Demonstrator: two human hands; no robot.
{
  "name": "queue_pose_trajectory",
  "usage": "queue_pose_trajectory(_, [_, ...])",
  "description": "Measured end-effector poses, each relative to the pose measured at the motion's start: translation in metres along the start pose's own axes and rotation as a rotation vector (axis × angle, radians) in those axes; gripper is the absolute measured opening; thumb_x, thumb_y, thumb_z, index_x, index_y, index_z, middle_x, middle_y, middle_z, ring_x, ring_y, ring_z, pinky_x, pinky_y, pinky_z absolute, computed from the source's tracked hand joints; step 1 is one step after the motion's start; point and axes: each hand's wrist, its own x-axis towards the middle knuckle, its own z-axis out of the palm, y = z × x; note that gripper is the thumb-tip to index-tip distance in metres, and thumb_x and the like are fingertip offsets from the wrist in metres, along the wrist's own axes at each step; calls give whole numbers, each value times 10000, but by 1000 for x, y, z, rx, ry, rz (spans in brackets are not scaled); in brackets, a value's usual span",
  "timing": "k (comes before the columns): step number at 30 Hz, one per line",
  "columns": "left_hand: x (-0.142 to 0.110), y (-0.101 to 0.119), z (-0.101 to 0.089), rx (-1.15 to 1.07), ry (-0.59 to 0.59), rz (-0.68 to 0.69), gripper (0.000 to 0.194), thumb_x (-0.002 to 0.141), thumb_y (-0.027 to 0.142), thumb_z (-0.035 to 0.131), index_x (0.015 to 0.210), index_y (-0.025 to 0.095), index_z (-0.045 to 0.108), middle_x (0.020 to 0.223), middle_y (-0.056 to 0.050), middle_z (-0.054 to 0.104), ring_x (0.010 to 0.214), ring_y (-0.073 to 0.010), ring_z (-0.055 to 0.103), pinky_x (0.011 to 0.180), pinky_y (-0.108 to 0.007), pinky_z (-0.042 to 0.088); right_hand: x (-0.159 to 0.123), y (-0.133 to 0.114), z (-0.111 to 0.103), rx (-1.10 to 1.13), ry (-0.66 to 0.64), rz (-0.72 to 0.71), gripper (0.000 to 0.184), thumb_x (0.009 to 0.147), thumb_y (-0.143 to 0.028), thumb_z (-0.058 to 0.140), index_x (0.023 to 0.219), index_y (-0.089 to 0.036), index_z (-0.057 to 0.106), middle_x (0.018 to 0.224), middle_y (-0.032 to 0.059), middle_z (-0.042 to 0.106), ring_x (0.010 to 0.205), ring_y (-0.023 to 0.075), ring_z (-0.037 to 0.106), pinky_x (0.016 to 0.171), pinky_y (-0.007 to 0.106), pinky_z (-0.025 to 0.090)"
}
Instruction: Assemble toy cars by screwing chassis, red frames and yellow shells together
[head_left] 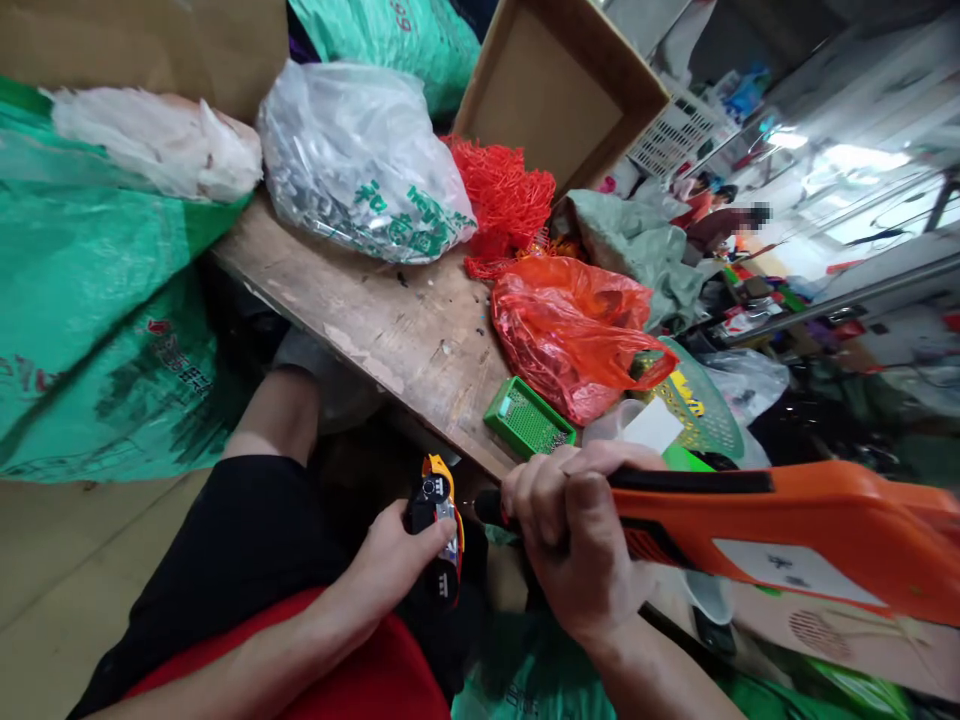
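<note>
In my left hand [390,550] is a small toy car [448,510], yellow and red with black wheels, turned on its side and gripped between thumb and fingers. My right hand [574,530] is closed around the front of a large orange electric screwdriver [810,525], whose body reaches to the right edge. Its black tip [489,507] points left at the car, close beside it; whether they touch I cannot tell. Just beyond the right hand, on the wooden table [390,340], a small green plastic tray [504,424] has tiny metal pieces at one end.
A red plastic bag [574,320], a red netting heap [506,195] and a full white plastic bag [360,150] lie on the table. Behind them leans a cardboard box [547,90]. Green sacks [97,300] stand at left. People [716,230] sit far off at right.
</note>
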Motion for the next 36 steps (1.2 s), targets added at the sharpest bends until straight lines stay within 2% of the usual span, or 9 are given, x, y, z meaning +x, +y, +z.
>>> queue_pose_trajectory(9, [-6,8,3,59,69,6,178,699,298,734,804,184,647,790,-60,773,782,-261,725,647,-323,553,-6,14,5,-44,0,55,124,990,-300,615,931,-258,515,556,-119,437,428,71,435,509,239,453])
queue_pose_trajectory(15, [-6,6,3,66,59,19,187,722,297,729,839,182,641,843,-71,787,830,-266,735,699,-329,564,-8,16,6,-43,-3,78,117,995,-281,608,930,-256,514,552,-121,439,427,69,438,508,233,471])
queue_pose_trajectory(25, [-8,8,5,83,78,-6,174,712,252,736,836,182,636,834,-60,777,811,-254,736,688,-320,557,-10,18,4,-13,-16,89,86,998,-246,601,946,-255,533,562,-113,458,440,69,454,489,217,471])
queue_pose_trajectory(36, [-9,11,5,142,78,-58,282,709,329,754,890,145,642,883,-110,768,861,-299,731,708,-344,518,-10,21,4,-54,-7,88,120,987,-266,623,933,-252,516,557,-119,460,428,67,453,462,205,453])
